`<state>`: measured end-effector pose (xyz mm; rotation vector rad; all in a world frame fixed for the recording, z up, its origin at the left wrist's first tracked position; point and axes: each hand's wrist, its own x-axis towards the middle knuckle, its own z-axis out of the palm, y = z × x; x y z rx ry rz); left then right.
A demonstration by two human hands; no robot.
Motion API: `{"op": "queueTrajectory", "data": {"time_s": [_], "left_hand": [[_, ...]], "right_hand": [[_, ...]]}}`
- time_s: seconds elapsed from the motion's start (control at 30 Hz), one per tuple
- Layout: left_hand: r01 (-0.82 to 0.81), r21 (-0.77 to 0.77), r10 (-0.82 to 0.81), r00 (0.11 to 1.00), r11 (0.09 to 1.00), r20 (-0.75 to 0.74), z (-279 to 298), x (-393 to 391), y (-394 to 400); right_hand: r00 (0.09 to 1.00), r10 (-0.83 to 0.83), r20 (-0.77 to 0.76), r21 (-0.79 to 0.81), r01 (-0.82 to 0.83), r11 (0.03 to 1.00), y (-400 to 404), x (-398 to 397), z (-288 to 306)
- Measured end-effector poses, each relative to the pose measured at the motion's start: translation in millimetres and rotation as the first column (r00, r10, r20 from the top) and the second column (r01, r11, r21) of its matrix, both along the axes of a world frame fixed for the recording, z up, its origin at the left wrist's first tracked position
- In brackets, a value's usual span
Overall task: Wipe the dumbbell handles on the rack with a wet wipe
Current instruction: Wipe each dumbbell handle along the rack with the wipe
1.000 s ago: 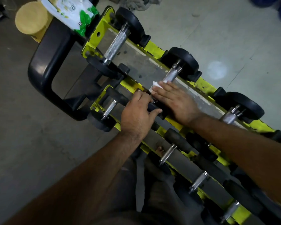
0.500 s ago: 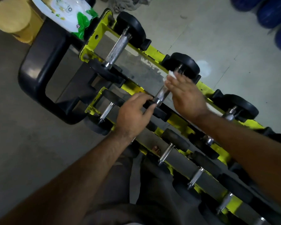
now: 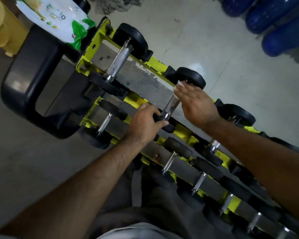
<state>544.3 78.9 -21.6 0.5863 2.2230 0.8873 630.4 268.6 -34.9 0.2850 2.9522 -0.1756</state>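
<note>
The right hand [image 3: 196, 105] pressed the wet wipe [image 3: 179, 84] under loosely straight fingers onto the far end of the second dumbbell's handle [image 3: 170, 106]. The left hand [image 3: 143, 124] gripped its near weight [image 3: 164, 122], fingers curled round. Next probably a stroke back toward those fingers.

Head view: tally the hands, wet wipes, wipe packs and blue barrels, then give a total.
Hands: 2
Wet wipe: 1
Wipe pack: 1
Blue barrels: 3
Total: 7
</note>
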Motion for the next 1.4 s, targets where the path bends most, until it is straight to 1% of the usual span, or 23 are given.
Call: {"op": "queueTrajectory", "data": {"time_s": [0.03,0.1,0.17,0.27,0.37,0.43,0.5,0.6,0.7,0.77,0.83,0.87,0.97,1.0,1.03,1.1,1.13,1.2,1.23,1.27,1.3,1.37,1.4], "left_hand": [[0.004,-0.007,-0.004,1.000,1.000,0.006,1,0,1],[-0.003,-0.015,0.003,1.000,1.000,0.019,3,2,3],[-0.006,-0.023,0.006,1.000,1.000,0.019,4,6,4],[0.003,-0.023,-0.003,1.000,1.000,-0.004,3,8,3],[0.012,-0.029,-0.012,1.000,1.000,-0.003,3,9,4],[0.020,-0.029,-0.021,1.000,0.999,-0.011,4,11,5],[0.020,-0.028,-0.021,1.000,0.999,-0.019,4,13,6],[0.014,-0.043,-0.016,0.999,0.999,-0.049,6,17,7],[0.020,-0.037,-0.023,0.997,0.999,-0.079,7,21,7],[0.020,-0.035,-0.023,0.997,0.999,-0.077,7,21,5],[0.019,-0.033,-0.021,0.997,0.999,-0.075,7,20,4],[0.018,-0.029,-0.020,0.997,0.999,-0.075,8,20,3],[0.008,0.006,-0.008,0.997,1.000,-0.073,4,21,-1],[0.005,0.024,-0.004,0.998,1.000,-0.067,3,21,-3],[-0.001,0.040,0.004,0.998,0.999,-0.061,1,21,-5],[-0.013,0.062,0.017,0.999,0.998,-0.052,-2,22,-8],[-0.019,0.074,0.022,0.999,0.997,-0.047,-3,23,-10],[-0.023,0.093,0.026,0.999,0.995,-0.031,-6,23,-11],[-0.021,0.098,0.024,0.999,0.995,-0.026,-6,23,-12],[-0.019,0.103,0.022,0.999,0.995,-0.025,-7,23,-12],[-0.020,0.105,0.023,0.999,0.994,-0.023,-7,22,-12],[-0.029,0.108,0.031,0.999,0.994,-0.016,-7,22,-13],[-0.029,0.105,0.031,0.999,0.994,-0.014,-7,22,-12]], "right_hand": [[0.999,0.001,0.041,0.036,-0.002,0.999,-5,0,2],[0.988,0.073,0.133,0.056,-0.081,0.995,-10,1,4],[0.978,0.119,0.170,0.086,-0.135,0.987,-3,-6,13],[0.981,0.059,0.185,0.133,-0.085,0.988,-5,-15,16],[0.979,0.115,0.170,0.094,-0.132,0.987,-13,-13,11],[0.986,0.052,0.159,0.118,-0.071,0.991,-10,-19,17],[0.982,-0.032,0.189,0.154,0.002,0.988,-16,-24,19],[0.977,0.036,0.211,0.144,-0.068,0.987,-25,-24,19],[0.964,-0.039,0.261,0.179,-0.009,0.984,-17,-32,28],[0.959,-0.027,0.283,0.192,-0.029,0.981,-26,-31,23],[0.962,0.043,0.271,0.141,-0.084,0.986,-30,-27,19],[0.965,0.044,0.257,0.139,-0.082,0.987,-26,-27,22],[0.968,-0.053,0.246,0.178,0.009,0.984,-18,-30,31],[0.964,-0.032,0.264,0.180,-0.017,0.983,-25,-29,29],[0.957,0.031,0.289,0.155,-0.078,0.985,-35,-26,26],[0.949,0.155,0.273,0.068,-0.180,0.981,-38,-22,23],[0.957,0.139,0.255,0.067,-0.161,0.985,-30,-23,26],[0.976,0.026,0.217,0.102,-0.049,0.994,-13,-28,33],[0.978,-0.002,0.207,0.126,-0.024,0.992,-11,-28,33],[0.979,0.020,0.201,0.129,-0.046,0.991,-17,-25,31],[0.973,0.095,0.209,0.090,-0.116,0.989,-26,-20,27],[0.939,0.268,0.217,-0.076,-0.258,0.963,-36,-12,22],[0.931,0.294,0.219,-0.099,-0.278,0.955,-31,-14,24]]}}
